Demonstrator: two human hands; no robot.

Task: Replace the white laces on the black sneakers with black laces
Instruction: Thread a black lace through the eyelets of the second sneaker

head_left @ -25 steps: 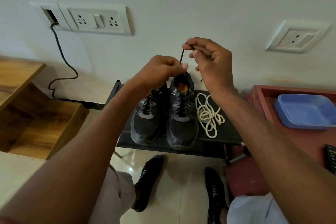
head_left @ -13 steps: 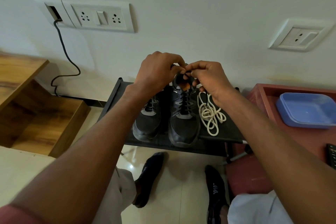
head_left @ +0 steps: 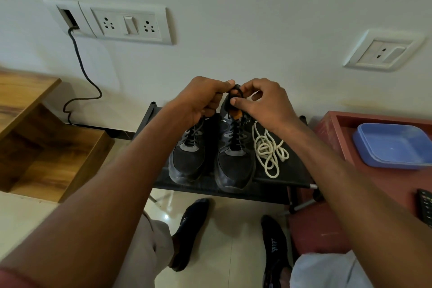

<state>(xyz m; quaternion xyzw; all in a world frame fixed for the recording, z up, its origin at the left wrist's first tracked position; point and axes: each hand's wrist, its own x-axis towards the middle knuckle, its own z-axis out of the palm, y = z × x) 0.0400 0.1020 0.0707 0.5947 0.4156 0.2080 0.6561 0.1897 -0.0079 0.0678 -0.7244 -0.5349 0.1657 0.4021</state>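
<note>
Forearms extend from the lower corners toward the middle of the head view, both raised above the black rack that serves here as the bench. Compared with one second ago, the right hand has dropped from its high position, where it drew a black lace end taut upward, and now meets the left hand over the collar of the right-hand sneaker. Both hands are narrowly closed: thumb and fingertips of each pinch the black lace, which now forms a small loop between them. This indicates, as a judgement, that threading on this shoe is complete and knot tying is in progress. The left-hand sneaker stands touching its partner and already carries dark lacing. Removed white laces lie in a loose coil on the rack, just beside the right-hand sneaker. Beyond, the wall carries a switch plate; a blue tray rests at right.
</note>
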